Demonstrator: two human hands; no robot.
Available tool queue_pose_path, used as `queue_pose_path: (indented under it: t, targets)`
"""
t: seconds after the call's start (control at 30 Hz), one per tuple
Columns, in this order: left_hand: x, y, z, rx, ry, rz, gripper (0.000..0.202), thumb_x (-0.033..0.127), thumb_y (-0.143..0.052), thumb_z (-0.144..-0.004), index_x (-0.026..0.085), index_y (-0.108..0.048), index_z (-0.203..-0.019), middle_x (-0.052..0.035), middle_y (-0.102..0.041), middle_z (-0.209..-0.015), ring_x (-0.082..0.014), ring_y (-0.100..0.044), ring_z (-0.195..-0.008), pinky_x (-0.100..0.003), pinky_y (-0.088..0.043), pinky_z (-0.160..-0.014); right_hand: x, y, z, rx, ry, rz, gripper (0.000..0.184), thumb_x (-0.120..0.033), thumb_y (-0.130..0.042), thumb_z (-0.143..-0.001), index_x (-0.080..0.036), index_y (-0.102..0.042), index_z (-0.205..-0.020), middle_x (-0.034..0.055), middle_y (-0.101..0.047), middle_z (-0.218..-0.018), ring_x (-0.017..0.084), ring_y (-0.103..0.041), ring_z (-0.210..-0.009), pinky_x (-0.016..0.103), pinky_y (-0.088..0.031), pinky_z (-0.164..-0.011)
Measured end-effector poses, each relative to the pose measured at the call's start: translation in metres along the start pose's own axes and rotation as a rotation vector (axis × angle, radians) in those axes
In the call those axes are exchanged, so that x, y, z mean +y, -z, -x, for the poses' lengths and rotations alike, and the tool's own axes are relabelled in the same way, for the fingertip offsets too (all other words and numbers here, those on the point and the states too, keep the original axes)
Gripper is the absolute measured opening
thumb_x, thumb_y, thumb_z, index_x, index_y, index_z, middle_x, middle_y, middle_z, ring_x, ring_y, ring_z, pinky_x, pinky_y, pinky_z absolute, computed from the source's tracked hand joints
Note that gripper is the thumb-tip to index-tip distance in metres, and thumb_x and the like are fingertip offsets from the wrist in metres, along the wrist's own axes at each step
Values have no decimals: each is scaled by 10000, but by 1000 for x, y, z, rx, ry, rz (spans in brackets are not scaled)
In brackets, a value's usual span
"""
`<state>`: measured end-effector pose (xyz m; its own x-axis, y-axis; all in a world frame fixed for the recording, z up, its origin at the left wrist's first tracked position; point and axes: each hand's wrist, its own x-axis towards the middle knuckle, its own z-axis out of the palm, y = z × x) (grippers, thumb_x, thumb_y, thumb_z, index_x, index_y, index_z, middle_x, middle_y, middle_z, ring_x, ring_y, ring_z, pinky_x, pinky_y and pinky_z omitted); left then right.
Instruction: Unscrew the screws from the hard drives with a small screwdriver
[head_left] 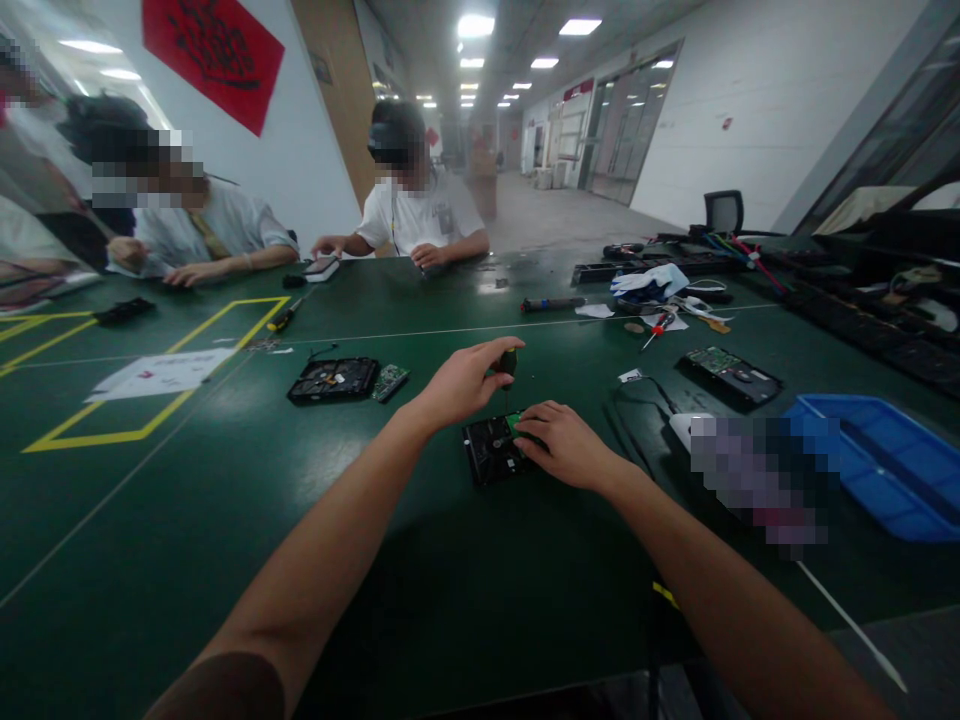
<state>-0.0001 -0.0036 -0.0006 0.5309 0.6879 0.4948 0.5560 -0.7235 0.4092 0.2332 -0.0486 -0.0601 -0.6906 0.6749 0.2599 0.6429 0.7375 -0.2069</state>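
My left hand [466, 384] is closed around the handle of a screwdriver [508, 366]. Its thin shaft points straight down at a black hard drive [489, 450] with a green circuit board on it. Whether the tip sits in a screw is too small to tell. Gripping the drive's right side is my right hand [564, 446], with its fingertips on the green board. A second hard drive [334, 380] lies to the left, beside a loose green circuit board [391, 381]. Farther right rests another hard drive [730, 376], board side up.
At the right stand a blue tray [885, 465] and a partly blurred device with a cable. Behind them are a red screwdriver [658, 328], gloves [649, 283] and black equipment. A yellow-handled screwdriver [285, 315] and paper [161, 373] lie left. Co-workers sit across the table.
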Motion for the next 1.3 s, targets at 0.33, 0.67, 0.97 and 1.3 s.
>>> queue_pose_path:
  t: [0.33,0.67,0.97,1.3]
  targets:
    - [5,-2,0,27,9,39,416,290,-776,-898,243,-584,-1264,-54,-701,-1189,-184,-704,-925,-328,-576,-846,0,-1,0,14,-14,-29,288,-357,-542,-1042,-196,-744,-1169,130,-693,-1177,274,-600,-1114,468,-462,-966]
    - [3,-7,0,70,118,2,480,450,-856,-812,228,-549,-1107,-7,-690,-914,-186,-680,-786,-288,-518,-684,0,-2,1,13,-16,-41,286,-356,-554,-1036,-200,-743,-1184,130,-694,-1200,277,-602,-1135,472,-463,-982]
    - [-4,-13,2,119,176,60,498,353,-813,-861,263,-536,-1265,-3,-714,-967,-173,-715,-800,-285,-559,-726,0,-2,2,13,-21,-12,304,-353,-536,-1044,-183,-732,-1202,128,-697,-1210,277,-595,-1167,476,-461,-1006]
    - [4,-1,1,66,45,97,486,334,-772,-902,272,-611,-1356,-55,-669,-1202,-186,-676,-987,-302,-593,-809,2,-4,2,7,-9,-3,301,-357,-529,-1047,-177,-736,-1171,130,-692,-1209,271,-599,-1144,469,-463,-992]
